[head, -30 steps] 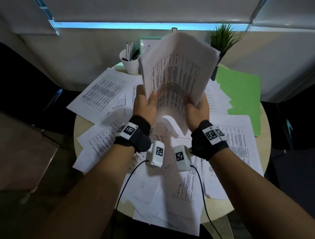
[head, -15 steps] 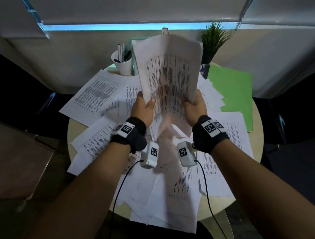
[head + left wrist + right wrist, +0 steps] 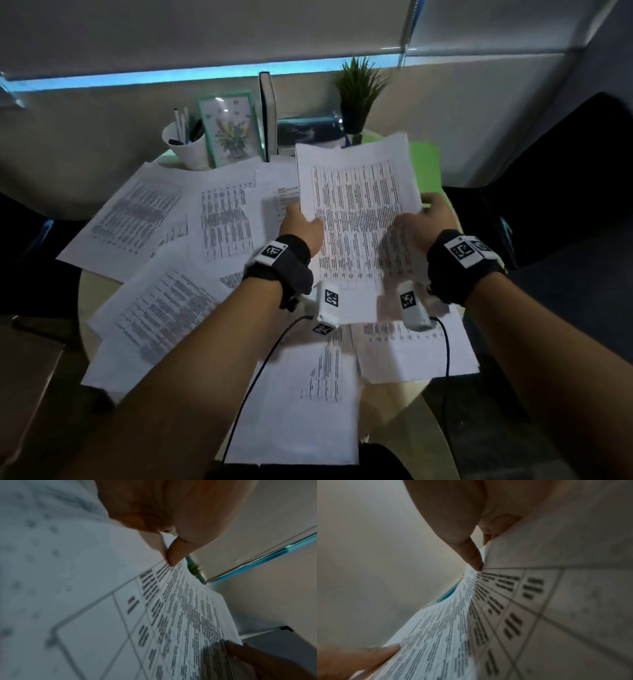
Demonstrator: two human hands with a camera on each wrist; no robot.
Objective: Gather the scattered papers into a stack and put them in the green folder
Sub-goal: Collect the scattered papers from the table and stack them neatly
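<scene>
A stack of printed papers (image 3: 356, 219) is held in the air above the round table (image 3: 85, 294), tilted toward me. My left hand (image 3: 303, 224) grips its left edge, thumb on top; the left wrist view shows that thumb (image 3: 173, 557) pressed on the printed sheet (image 3: 171, 615). My right hand (image 3: 423, 219) grips the right edge, and its thumb (image 3: 474, 557) pinches the stack (image 3: 505, 608) in the right wrist view. More scattered papers (image 3: 219, 219) cover the table. The green folder (image 3: 426, 168) lies at the far right, mostly hidden behind the held stack.
At the table's back stand a white cup with pens (image 3: 186, 144), a framed picture (image 3: 233, 128), an upright book (image 3: 267, 116) and a small potted plant (image 3: 359, 92). Sheets overhang the near table edge (image 3: 294, 411). A dark chair (image 3: 555, 164) stands at the right.
The held stack has come down from upright toward flat and shifted right, so it covers most of the green folder. Both hands keep their grip and have moved right with it.
</scene>
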